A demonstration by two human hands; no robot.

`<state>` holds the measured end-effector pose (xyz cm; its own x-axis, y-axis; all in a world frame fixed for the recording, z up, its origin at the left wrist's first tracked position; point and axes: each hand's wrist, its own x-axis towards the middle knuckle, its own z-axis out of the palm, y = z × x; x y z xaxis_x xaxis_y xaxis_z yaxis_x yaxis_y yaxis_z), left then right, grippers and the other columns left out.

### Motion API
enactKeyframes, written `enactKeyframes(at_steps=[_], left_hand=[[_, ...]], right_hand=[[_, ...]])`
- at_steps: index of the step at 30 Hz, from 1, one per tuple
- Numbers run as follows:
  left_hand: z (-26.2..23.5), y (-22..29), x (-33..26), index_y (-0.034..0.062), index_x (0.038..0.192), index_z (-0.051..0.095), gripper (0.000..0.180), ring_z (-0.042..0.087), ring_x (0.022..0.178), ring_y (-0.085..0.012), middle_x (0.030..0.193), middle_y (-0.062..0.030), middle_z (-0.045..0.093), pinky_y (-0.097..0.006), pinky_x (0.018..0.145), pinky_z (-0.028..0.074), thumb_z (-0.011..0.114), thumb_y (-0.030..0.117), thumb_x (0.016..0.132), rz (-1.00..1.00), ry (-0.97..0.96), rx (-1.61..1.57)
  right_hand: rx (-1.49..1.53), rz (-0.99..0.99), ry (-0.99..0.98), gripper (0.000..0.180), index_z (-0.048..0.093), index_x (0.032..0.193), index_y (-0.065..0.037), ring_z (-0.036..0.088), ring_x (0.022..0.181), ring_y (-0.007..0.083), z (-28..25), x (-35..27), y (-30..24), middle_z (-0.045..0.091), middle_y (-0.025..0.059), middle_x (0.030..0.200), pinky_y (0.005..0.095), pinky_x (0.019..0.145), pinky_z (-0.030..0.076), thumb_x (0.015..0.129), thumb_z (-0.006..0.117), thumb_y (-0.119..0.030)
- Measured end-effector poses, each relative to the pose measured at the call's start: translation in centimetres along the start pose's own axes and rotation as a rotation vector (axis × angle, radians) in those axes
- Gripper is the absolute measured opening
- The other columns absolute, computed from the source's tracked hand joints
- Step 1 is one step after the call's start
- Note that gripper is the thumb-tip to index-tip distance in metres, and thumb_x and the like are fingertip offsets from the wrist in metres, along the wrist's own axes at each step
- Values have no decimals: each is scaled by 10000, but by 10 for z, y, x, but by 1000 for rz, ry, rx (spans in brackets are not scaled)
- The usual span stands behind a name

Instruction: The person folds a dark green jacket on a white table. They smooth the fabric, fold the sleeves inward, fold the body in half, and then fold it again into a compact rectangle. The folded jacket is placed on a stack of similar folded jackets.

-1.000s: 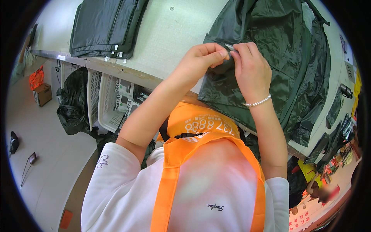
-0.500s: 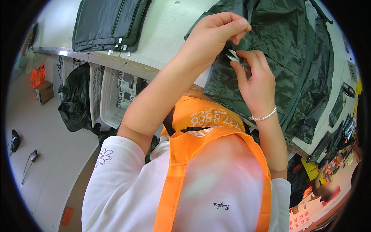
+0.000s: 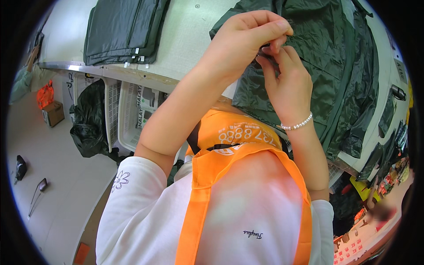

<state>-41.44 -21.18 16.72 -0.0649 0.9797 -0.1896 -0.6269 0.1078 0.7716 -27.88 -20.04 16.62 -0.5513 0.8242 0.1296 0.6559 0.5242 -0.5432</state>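
Both hands meet above a glossy dark green garment [image 3: 309, 48] spread on the table. My left hand [image 3: 260, 33] is closed in a pinch, thumb against the curled fingers. What it pinches, if anything, is too small to make out. Just below it my right hand [image 3: 289, 84], with a pearl bracelet [image 3: 297, 124] at the wrist, is also closed, its fingertips tucked against the left hand's underside. A small dark bit shows at those fingertips, mostly hidden, and I cannot tell what it is.
A stack of folded dark green garments [image 3: 126, 33] with small white tags lies at the table's left. White plastic baskets [image 3: 128, 112] and a black bag [image 3: 88, 119] are below the edge. A brown carton [image 3: 53, 113] sits on the floor. At far left, a person's sleeve [image 3: 22, 84] shows.
My right hand has moved up to meet the left. The pale pointed piece at its fingertips is now hidden. My left hand has shifted slightly right. A person's sleeve has come in at far left.
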Motion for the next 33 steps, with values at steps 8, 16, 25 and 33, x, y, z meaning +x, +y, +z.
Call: enactKeyframes(at_steps=[8,16,25,33], left_hand=[[-15,-8,-6,8,897,611,159,520,664,-92,695,-10,558,-221,653,429,570,162,900,44,-3,-39],[-13,-1,-15,8,906,593,168,506,706,-100,704,-8,534,-231,719,422,557,172,913,78,25,-11],[-21,-6,-7,1,899,596,161,525,706,-124,733,-24,543,-237,710,434,564,159,905,115,47,-186],[-16,-1,-4,0,900,597,159,524,703,-128,728,-25,539,-241,697,430,565,155,904,95,-3,-166]], right_hand=[[53,33,-66,131,636,891,-71,608,708,308,0,-6,6,594,61,870,381,590,482,818,633,-180],[33,18,-60,137,635,905,-73,603,707,298,1,-8,8,591,60,869,371,592,479,809,644,-170],[55,-71,84,122,630,887,-81,598,683,274,7,-12,9,588,41,847,345,576,473,795,658,-155],[98,-57,77,96,633,867,-84,605,688,274,5,-2,6,591,39,836,347,565,473,801,645,-153]])
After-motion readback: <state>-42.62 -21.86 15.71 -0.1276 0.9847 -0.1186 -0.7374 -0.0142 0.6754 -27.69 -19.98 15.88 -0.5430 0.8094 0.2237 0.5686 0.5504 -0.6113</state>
